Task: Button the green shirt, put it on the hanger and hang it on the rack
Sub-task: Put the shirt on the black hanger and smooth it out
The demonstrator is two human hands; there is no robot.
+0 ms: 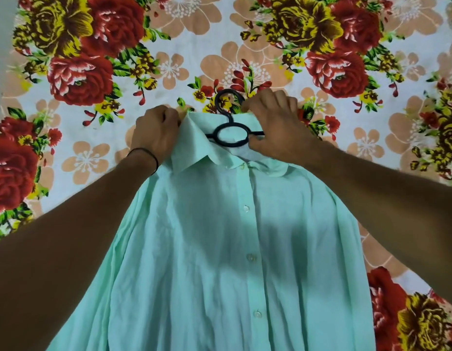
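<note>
At the bottom of the frame, a light green shirt (219,249) lies flat and spreads wide, front side up. A row of small white buttons (246,208) runs down its middle, and the ones in view look done up. Two bare arms reach in from the lower left and lower right corners, over the shirt.

Higher up, in the middle of the frame, is the shirt's collar (194,145). A black hanger (230,134) sits inside the neck of the shirt. Its round loop shows in the collar opening, and its hook pokes out past the top edge of the collar. The rest of the hanger is hidden under the cloth.

The left hand (156,133) is closed tight on the left side of the collar. A thin black band (146,154) goes around that wrist. The right hand (275,122) pinches the right side of the collar, just beside the hanger's loop.

Under it all, and filling the top of the frame, is a bed sheet (169,46) with big red, yellow and tan flowers.
</note>
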